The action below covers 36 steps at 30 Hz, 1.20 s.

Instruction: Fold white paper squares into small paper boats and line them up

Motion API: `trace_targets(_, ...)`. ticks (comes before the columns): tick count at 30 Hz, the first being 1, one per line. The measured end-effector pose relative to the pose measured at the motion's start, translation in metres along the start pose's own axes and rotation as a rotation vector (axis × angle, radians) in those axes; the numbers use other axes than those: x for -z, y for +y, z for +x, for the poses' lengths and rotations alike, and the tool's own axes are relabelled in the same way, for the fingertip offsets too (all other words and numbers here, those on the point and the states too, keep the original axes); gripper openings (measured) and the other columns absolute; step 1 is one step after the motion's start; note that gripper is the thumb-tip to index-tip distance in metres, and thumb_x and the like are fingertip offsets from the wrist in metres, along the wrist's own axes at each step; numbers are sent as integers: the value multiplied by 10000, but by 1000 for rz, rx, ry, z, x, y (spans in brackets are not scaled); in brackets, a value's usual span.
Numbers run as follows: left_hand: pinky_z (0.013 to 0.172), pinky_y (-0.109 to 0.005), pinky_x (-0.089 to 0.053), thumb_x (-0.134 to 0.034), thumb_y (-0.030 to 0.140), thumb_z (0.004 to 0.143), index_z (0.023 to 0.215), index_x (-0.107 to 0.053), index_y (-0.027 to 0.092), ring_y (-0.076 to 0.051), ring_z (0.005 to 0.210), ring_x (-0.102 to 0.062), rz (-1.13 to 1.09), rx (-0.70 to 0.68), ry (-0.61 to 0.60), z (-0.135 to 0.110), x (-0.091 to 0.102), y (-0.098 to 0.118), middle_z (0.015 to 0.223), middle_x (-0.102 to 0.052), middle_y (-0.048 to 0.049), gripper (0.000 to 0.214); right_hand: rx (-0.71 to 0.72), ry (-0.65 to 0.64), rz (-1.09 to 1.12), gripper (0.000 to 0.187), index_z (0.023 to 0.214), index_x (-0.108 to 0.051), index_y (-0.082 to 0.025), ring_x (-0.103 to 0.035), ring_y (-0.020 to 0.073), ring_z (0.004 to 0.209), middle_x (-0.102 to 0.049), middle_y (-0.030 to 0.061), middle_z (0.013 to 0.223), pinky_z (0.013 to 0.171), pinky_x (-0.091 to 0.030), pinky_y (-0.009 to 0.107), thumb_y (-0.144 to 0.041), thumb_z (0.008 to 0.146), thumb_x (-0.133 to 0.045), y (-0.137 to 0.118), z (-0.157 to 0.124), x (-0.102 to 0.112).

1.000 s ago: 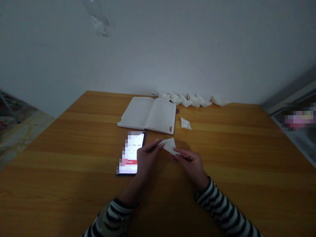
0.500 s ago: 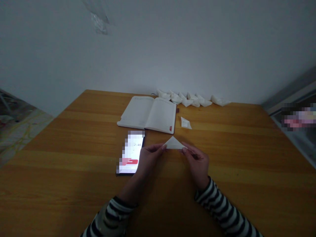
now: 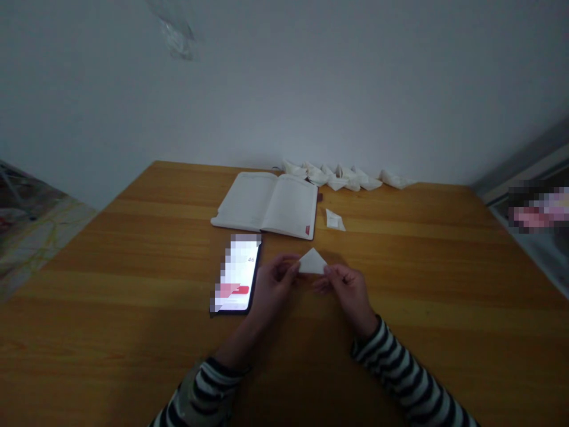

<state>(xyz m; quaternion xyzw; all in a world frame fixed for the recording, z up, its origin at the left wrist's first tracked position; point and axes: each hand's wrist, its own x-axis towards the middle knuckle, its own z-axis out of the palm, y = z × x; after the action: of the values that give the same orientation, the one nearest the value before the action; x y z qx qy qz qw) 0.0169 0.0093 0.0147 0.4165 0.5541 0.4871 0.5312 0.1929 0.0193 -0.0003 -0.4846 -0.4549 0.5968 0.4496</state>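
Pinching a folded paper triangle [image 3: 312, 262] between left hand [image 3: 273, 289] and right hand [image 3: 349, 292] (both clamped)

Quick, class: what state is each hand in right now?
Left hand: closed, pinching the folded white paper triangle.
Right hand: closed, pinching the same triangle's opposite side.

Left sleeve [image 3: 202, 394], right sleeve [image 3: 402, 373]: long, black-and-white stripes, reaching wrists.
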Motion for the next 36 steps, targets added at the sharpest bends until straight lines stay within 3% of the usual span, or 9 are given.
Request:
trace_targets(2,717,-307,-562,-666,396,856,1258,-655,156,-220,789,-730,52,-42,-66,-1,0,1,913,-787,-72,469,3,-34,5,423,716,-699,-165,-677,152,506,-756,72,641,520,-554,248,-565,843,-653,1,0,2)
trace_targets(6,747,-360,-588,-580,398,905,1372,-579,169,-231,806,-729,19,12,-206,0,1,2,1033,-776,-69,520,-7,-27,37,457,731,-690,-166,-680,154,526,-756,70,655,539,-557,256,-595,866,-605,2,1,4)
trace_targets(9,845,-382,-576,-532,360,933,1488,-415,193,-227,919,-719,63,-38,-211,1,1,0,1152,-745,-58,591,-9,-22,46,474,731,-677,-169,-684,156,541,-755,68,664,557,-567,265,-606,881,-574,1,2,4)
trace_targets(13,1015,-399,-480,-433,291,983,1437,-497,217,-230,1129,-649,327,-226,-245,-1,-1,-6,1325,-662,-70,464,19,-41,-2,466,714,-676,-172,-668,159,529,-729,52,618,536,-557,265,-596,881,-579,1,3,3)
trace_targets(16,989,-405,-494,-450,276,979,1453,-469,205,-231,1093,-656,462,-264,-321,-3,-4,-10,1302,-665,-104,479,52,-24,-39,437,706,-678,-177,-648,161,527,-703,35,592,534,-550,271,-578,866,-609,3,3,1)
trace_targets(21,1083,-446,-431,-528,296,952,1516,-351,216,-259,1270,-552,539,-290,-324,-5,-8,-12,1431,-551,-133,596,66,-60,-55,421,696,-676,-180,-612,151,516,-658,8,570,513,-527,259,-563,861,-619,4,5,1)
trace_targets(30,1075,-489,-438,-472,357,981,1547,-252,219,-277,1300,-538,580,-287,-329,-7,-6,-8,1464,-517,-162,623,87,-148,-38,348,1070,-703,-211,-695,198,884,-753,53,988,813,-555,315,-489,867,-654,6,4,2)
trace_targets(36,1081,-479,-431,-411,401,997,1557,-217,170,-276,1299,-535,587,-243,-335,-8,-6,-5,1468,-508,-179,636,96,-209,-72,429,1263,-625,-234,-671,166,822,-735,39,993,782,-536,291,-465,902,-615,3,4,6)
